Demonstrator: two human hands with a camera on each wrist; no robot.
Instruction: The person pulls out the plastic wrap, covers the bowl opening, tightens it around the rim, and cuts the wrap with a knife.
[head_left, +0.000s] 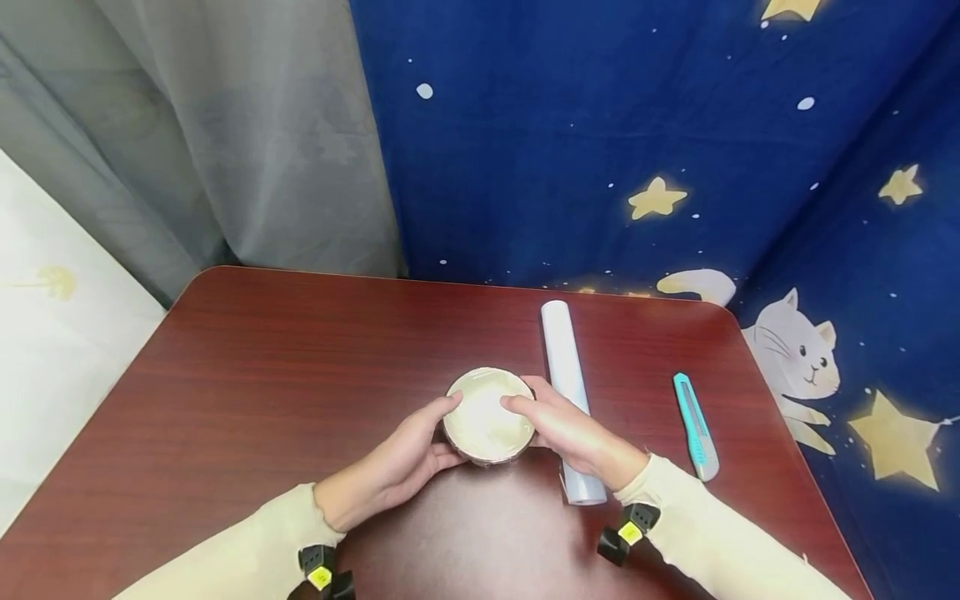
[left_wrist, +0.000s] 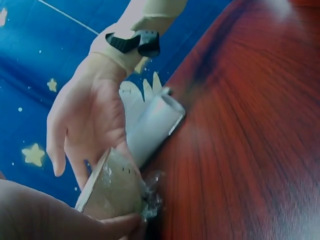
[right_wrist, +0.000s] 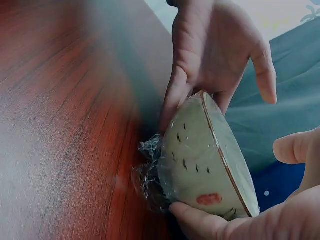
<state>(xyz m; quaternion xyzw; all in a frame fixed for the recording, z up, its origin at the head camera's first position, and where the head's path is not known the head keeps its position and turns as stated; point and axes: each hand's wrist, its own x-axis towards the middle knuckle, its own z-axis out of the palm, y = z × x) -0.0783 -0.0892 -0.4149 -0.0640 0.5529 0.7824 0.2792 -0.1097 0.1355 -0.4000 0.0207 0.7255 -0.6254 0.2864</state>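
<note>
A small pale bowl with a brown rim has clear plastic film stretched over its mouth. In the right wrist view, dark flecks and a red mark show on the bowl's side, and crumpled film bunches under its base. My left hand holds the left side of the bowl, fingers below and thumb over the rim. From the right, my right hand holds it too, its thumb reaching over the covered top. The bowl is tilted between both hands, close over the table.
A whitish roll of film lies lengthwise on the dark red table, partly beneath my right forearm. Farther right lies a teal utility knife. Grey and blue curtains hang behind the table's back edge.
</note>
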